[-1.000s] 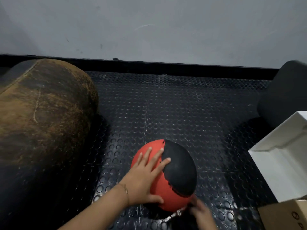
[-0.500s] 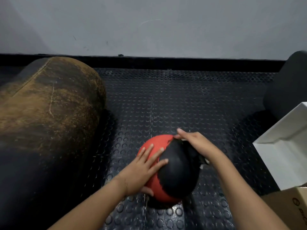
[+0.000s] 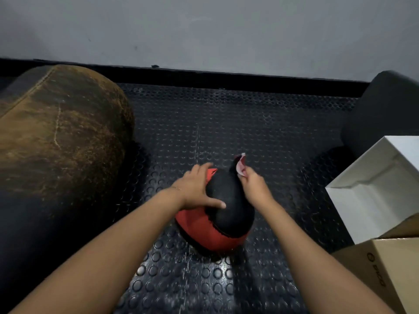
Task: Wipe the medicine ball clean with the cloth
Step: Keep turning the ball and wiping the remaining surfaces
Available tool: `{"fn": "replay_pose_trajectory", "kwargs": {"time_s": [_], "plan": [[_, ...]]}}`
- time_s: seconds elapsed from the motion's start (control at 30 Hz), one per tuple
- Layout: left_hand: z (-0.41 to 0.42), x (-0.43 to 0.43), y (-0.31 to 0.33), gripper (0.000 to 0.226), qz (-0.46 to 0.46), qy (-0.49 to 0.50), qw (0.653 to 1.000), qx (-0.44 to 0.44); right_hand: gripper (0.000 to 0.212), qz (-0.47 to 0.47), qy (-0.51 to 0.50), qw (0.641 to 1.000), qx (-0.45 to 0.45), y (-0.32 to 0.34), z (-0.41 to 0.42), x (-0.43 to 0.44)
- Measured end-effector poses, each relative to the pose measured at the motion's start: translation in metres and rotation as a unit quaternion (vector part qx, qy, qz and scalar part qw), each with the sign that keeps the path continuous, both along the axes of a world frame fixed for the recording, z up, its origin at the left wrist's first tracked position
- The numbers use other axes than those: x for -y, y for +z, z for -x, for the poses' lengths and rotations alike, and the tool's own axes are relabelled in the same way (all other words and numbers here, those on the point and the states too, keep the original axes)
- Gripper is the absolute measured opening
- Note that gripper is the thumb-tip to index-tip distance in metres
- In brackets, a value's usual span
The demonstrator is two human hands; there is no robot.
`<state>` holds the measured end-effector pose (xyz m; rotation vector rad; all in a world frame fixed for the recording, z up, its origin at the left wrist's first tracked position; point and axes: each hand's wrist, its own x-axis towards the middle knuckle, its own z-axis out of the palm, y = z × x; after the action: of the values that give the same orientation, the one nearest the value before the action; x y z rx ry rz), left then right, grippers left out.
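head | L hand (image 3: 195, 191) grip spread flat on medicine ball (image 3: 229, 214) | R hand (image 3: 254, 186) grip – pinching cloth (image 3: 239, 164)

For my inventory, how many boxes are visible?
2, both at the right edge: an open white box, and a brown cardboard box nearer the person. Others may lie outside the view.

We see a black studded rubber floor (image 3: 226, 123) meeting a plain grey wall (image 3: 204, 30) along a black skirting strip (image 3: 226, 75). Light is dim, with faint glints on the floor studs nearest us.
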<state>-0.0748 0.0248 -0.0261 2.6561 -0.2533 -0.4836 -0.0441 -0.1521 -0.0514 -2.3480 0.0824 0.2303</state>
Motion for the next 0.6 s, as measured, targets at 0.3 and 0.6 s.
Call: {"fn": "replay_pose_trajectory", "kwargs": {"time_s": [0.3,0.6], "plan": [[-0.009,0.025,-0.003,0.137,-0.037,0.124,0.966,-0.226,0.041,-0.038,0.009,0.996,0.077,-0.009,0.063,-0.016],[0.024,-0.010,-0.026,0.139,-0.013,0.081,0.982,-0.171,0.043,-0.154,-0.070,0.983,-0.073,-0.027,0.056,-0.010]]}}
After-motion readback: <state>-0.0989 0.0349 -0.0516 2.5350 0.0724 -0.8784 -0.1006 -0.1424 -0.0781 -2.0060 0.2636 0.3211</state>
